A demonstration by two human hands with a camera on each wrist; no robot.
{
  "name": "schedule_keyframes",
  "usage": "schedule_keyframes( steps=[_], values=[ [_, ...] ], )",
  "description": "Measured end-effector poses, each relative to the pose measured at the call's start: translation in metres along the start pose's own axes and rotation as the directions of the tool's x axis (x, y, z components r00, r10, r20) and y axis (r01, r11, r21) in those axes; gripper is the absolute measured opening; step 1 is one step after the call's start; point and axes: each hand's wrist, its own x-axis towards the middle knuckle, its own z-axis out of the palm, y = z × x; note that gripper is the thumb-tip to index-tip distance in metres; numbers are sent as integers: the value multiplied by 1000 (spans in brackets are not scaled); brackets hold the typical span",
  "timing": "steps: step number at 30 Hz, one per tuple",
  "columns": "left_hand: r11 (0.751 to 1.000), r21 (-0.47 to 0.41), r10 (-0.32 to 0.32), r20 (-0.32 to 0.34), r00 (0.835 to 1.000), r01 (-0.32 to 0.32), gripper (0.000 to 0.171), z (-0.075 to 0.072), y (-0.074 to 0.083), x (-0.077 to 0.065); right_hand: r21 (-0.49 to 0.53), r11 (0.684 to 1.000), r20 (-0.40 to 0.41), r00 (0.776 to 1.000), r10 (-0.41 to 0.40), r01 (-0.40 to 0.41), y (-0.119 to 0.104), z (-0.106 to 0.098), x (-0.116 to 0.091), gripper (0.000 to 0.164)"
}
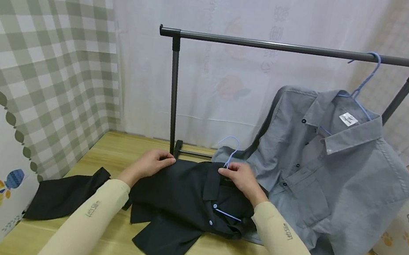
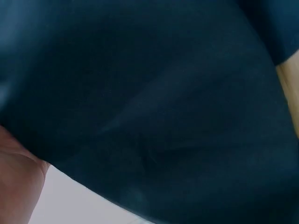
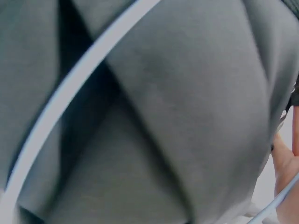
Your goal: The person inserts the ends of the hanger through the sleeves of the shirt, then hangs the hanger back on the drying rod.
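In the head view a black shirt (image 1: 178,190) is held up over the table with its front toward me. My left hand (image 1: 150,165) pinches its shoulder edge between thumb and fingers. At the collar, close to the hook of a light blue hanger (image 1: 229,151), my right hand (image 1: 242,180) pinches the cloth. The hanger's bar shows through the shirt's open front, beside pale buttons. Dark cloth (image 2: 163,116) fills most of the left wrist view. A hanger bar (image 3: 70,88) crosses the right wrist view, with the right hand (image 3: 285,172) at its edge.
A dark metal rack (image 1: 265,46) stands behind the shirt. From its right end a grey shirt (image 1: 314,171) hangs on a blue hanger (image 1: 366,81), its hem reaching the wooden table (image 1: 122,243). A black sleeve (image 1: 65,194) lies at the left, near the checked curtain (image 1: 55,55).
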Motion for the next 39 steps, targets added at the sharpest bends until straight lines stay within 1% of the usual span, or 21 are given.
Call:
schedule_keyframes(
  steps=[2,4,6,9,12,14,15,16,17,19,20,21,23,24,26,28,29,31,34,35,39],
  values=[
    [999,-46,-9,9,1000,10,22,-4,-1,-3,-33,999,-14,1000,-17,17,-4,-1,1,22],
    [998,-60,-9,13,1000,10,18,-8,-3,-6,-72,997,-33,999,-39,37,-7,-3,3,22],
    [999,-46,-11,19,1000,12,17,-13,-6,-9,-114,992,-52,997,-61,54,-12,-5,5,21],
    [1000,23,-16,20,1000,16,19,-19,-15,-13,-140,987,-60,995,-81,72,-18,-6,6,21],
    [997,73,-29,45,999,25,25,-24,-24,-17,-161,984,-61,994,-90,79,-22,-5,6,21],
    [996,88,-43,80,996,36,20,-28,-28,-19,-175,981,-59,994,-91,80,-23,-5,6,21],
    [995,81,-65,94,993,57,18,-29,-28,-19,-185,979,-63,994,-94,81,-23,-5,5,21],
    [994,76,-86,99,991,79,23,-30,-26,-18,-199,977,-70,993,-98,82,-23,-4,6,21],
    [993,72,-105,92,990,98,32,-30,-23,-17,-208,974,-74,992,-103,86,-24,-3,6,20],
    [989,73,-129,59,990,125,56,-26,-13,-12,-222,970,-76,991,-113,94,-26,1,5,22],
    [990,73,-122,29,992,120,61,-23,-6,-8,-233,967,-69,990,-125,105,-27,4,6,24],
    [992,73,-101,1,995,101,61,-19,2,-3,-246,962,-58,989,-139,121,-29,7,6,26],
    [996,86,-21,-39,999,24,54,-8,18,6,-264,951,-23,985,-174,162,-32,15,7,30],
    [996,88,21,-43,999,-17,50,-3,25,11,-275,943,-3,981,-193,184,-34,18,7,31],
    [991,90,101,-27,994,-98,41,9,38,17,-294,931,29,975,-219,217,-36,23,7,30],
    [985,95,144,2,990,-143,33,19,46,21,-302,926,36,973,-228,228,-38,27,6,27],
    [982,100,158,11,987,-158,30,23,48,21,-303,926,34,973,-227,227,-39,27,6,26],
    [979,116,169,7,986,-169,25,29,51,22,-292,932,21,976,-217,214,-39,28,5,28],
    [980,116,166,-31,986,-162,21,35,51,22,-276,941,2,979,-204,196,-39,27,4,32],
    [981,111,165,-34,986,-161,21,36,51,22,-273,942,-1,979,-202,194,-39,27,4,32],
    [978,107,178,1,984,-177,21,40,54,23,-281,937,12,977,-214,209,-42,27,2,22]
  ],
)
